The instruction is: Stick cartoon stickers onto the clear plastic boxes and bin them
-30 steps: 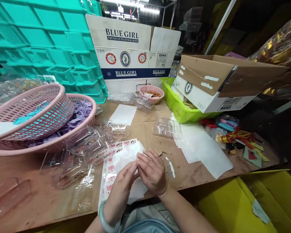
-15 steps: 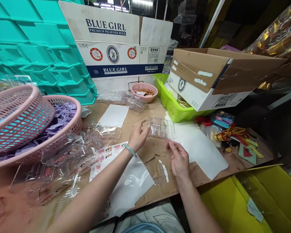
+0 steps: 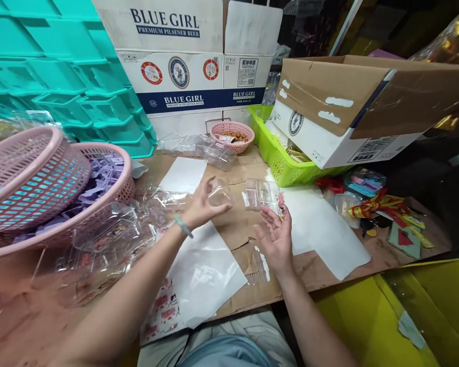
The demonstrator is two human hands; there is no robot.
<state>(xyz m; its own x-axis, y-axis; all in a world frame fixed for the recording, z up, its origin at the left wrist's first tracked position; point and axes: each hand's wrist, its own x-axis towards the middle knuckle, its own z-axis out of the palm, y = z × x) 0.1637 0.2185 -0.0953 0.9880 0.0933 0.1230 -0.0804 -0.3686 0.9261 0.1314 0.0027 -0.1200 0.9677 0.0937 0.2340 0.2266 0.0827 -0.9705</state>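
Observation:
My left hand is raised over the table with thumb and fingers spread. A curved piece of clear plastic shows just beyond its fingers; whether they touch, I cannot tell. Palm up, my right hand has its fingers loosely stretched. A small pink-and-orange printed sticker shows at its thumb tip; whether it clings to the thumb or to the box behind is unclear. That clear plastic box lies just past the right fingertips. Below my left hand is a sticker sheet, partly under white glossy backing paper.
Clear plastic boxes are heaped at left beside pink baskets with purple pieces. A small pink basket, a green basket and a carton stand at the back. White paper lies at right.
My left hand has moved left and opened wider. My right hand has gone from a pinch to an open palm, and the printed sticker now shows at its thumb. The camera view has shifted slightly.

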